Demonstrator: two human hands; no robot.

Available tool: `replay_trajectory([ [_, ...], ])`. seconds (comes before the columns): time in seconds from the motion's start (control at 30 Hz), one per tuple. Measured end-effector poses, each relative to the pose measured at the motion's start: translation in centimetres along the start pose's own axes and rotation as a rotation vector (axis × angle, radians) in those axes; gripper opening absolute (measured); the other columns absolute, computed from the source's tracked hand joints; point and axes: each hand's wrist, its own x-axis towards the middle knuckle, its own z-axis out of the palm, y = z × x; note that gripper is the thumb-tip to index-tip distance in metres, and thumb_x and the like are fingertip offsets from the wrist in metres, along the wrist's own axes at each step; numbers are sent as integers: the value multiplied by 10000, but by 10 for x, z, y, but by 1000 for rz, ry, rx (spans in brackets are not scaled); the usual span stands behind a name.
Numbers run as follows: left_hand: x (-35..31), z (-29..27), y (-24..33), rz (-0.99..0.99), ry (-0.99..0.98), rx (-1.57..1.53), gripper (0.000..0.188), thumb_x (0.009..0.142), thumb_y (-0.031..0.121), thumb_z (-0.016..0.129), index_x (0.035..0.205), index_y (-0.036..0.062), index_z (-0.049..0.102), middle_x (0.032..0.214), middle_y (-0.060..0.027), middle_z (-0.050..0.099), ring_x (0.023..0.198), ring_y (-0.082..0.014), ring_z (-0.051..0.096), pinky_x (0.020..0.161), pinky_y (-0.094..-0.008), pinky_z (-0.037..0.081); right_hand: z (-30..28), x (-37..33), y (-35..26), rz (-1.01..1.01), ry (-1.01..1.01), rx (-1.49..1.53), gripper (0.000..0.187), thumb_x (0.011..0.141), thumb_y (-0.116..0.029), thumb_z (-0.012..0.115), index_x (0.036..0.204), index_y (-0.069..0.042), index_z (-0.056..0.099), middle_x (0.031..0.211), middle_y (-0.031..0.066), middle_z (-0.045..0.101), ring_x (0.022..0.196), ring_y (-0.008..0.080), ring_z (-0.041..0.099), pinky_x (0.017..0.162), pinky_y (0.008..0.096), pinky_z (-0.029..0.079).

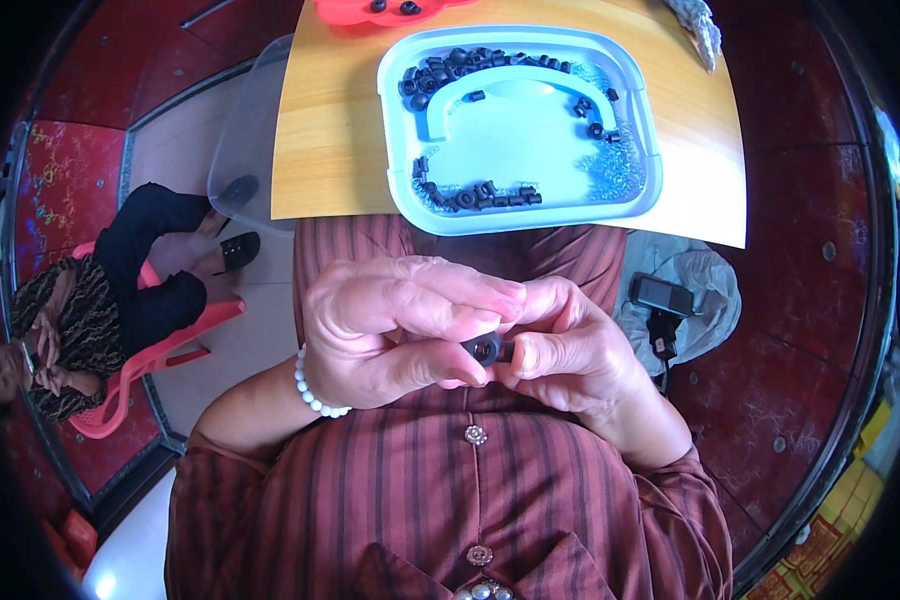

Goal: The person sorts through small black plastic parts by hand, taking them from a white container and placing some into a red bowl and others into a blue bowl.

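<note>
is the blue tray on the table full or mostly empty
Mostly empty. The blue tray has small black rings only along its edges, and its middle is bare.

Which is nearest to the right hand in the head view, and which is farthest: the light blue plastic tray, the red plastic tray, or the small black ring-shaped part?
1. Small black ring-shaped part: pinched between both hands' fingertips, touching the right hand.
2. Light blue plastic tray: ahead, on the wooden table.
3. Red plastic tray: farthest, at the table's far edge.

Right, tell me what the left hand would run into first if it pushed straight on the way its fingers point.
The left hand points toward the right hand, so it would probably meet the small black ring pinched between them, then those fingers. They already touch, though depth is unclear.
</note>
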Motion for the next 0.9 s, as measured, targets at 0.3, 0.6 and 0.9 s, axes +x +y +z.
replay_trajectory([
  [0.3, 5, -2, -1, 50, 56, 142, 281, 840, 202, 721, 1032, 15, 637, 973, -186, 688, 959, -317, 678, 798, -402, 556, 7, 8, 8, -42, 20, 19, 266, 912, -72, 608, 1163, 16, 612, 1069, 152, 640, 979, 220, 639, 887, 325, 529],
  [0.6, 22, -8, 16, 118, -162, 502, 331, 777, 237, 759, 993, 2, 672, 931, -163, 702, 923, -305, 694, 746, -359, 569, -8, 0, 6, -19, -51, -42, 297, 919, -93, 605, 1191, 26, 590, 1109, 117, 633, 991, 171, 617, 850, 272, 497],
  [0.9, 20, 1, 9, 148, -128, 552, 290, 842, 232, 703, 1002, -9, 681, 934, -162, 700, 911, -300, 696, 748, -352, 565, -11, 6, 12, -144, -107, -50, 338, 903, -125, 634, 1193, 40, 587, 1120, 95, 623, 1008, 149, 559, 895, 311, 430],
])
